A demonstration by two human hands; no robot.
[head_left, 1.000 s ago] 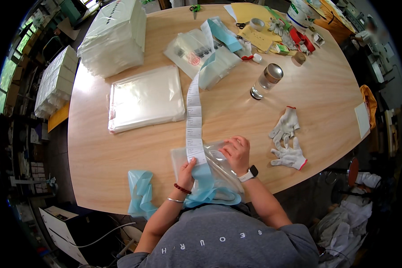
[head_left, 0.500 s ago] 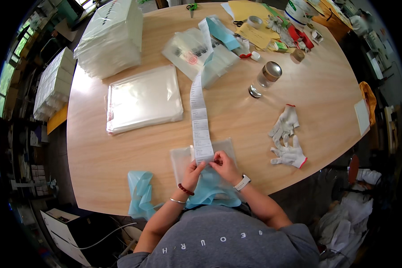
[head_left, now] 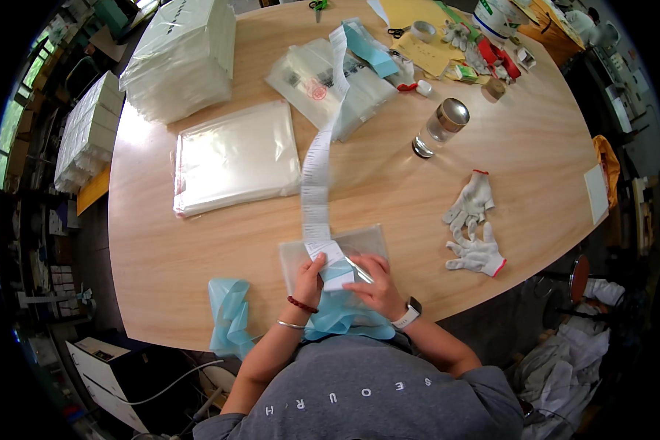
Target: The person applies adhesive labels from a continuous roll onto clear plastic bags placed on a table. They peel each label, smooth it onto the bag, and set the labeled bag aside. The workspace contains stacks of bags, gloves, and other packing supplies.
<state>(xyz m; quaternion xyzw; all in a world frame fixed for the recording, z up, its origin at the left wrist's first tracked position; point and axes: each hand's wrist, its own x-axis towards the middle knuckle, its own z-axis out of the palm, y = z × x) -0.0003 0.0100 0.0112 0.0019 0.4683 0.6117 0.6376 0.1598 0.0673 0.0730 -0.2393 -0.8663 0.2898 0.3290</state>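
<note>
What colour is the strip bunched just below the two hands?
The bunched strip is light blue, showing best in the head view.

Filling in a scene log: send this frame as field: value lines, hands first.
Left hand: grip on label strip
Right hand: fingers at a white label; exact grip unclear
Under hands: clear plastic bag
Left: crumpled blue ribbon at the near edge of the wooden table
Right: two white gloves
Beyond gloves: lidded glass bottle
</note>
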